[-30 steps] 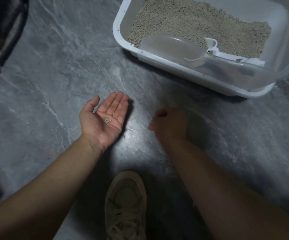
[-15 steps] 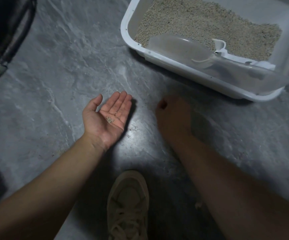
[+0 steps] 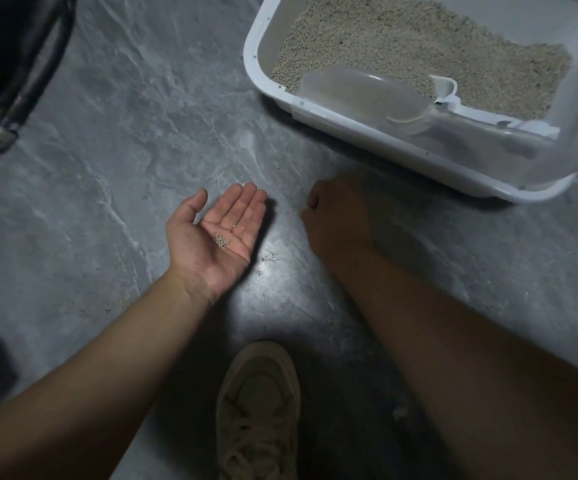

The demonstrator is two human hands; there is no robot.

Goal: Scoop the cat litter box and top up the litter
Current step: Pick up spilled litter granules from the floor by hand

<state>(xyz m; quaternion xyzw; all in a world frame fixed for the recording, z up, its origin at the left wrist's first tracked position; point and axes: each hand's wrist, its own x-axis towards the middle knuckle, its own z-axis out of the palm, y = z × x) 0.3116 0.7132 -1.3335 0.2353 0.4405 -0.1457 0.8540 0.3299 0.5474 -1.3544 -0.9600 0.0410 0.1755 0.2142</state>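
Note:
A white litter box (image 3: 256,74) stands on the floor at the upper right, holding beige litter (image 3: 401,46). A translucent scoop (image 3: 360,91) lies along the box's near wall. My left hand (image 3: 208,261) is held flat, palm up, just above the floor, with a few litter grains (image 3: 222,240) on the palm. To its right my right hand (image 3: 339,220) is knuckles up with its fingers curled down onto the floor, close to the box's near side. Whether those fingers hold anything is hidden.
The floor is grey marbled tile with a few stray grains (image 3: 270,258) between my hands. My beige shoe (image 3: 259,410) is at the bottom centre. A black rounded object (image 3: 21,64) fills the upper left corner.
My right hand has slid a little farther forward toward the litter box. The left palm stays in place with the grains on it.

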